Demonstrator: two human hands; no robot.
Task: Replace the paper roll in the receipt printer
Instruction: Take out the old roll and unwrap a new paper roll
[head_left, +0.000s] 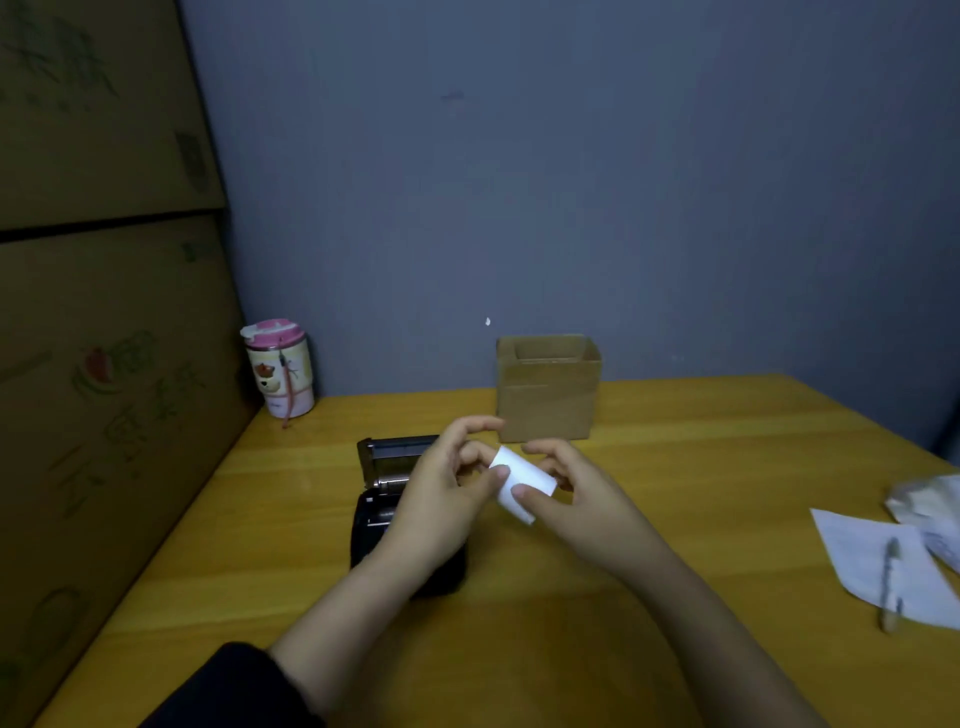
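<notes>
- The black receipt printer (384, 512) is seen on the table (675, 457), lid open, partly hidden under the left hand (441, 493).
- The white paper roll (522, 480) is pinched between both hands above the table.
- Its right end is gripped by the right hand (576, 493).

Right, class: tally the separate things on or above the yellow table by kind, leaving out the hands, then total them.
Paper roll: 1
Receipt printer: 1
Small cardboard box: 1
Pink-lidded cup: 1
Paper sheet: 1
Pen: 1
Crumpled wrapper: 1
Total: 7
</notes>
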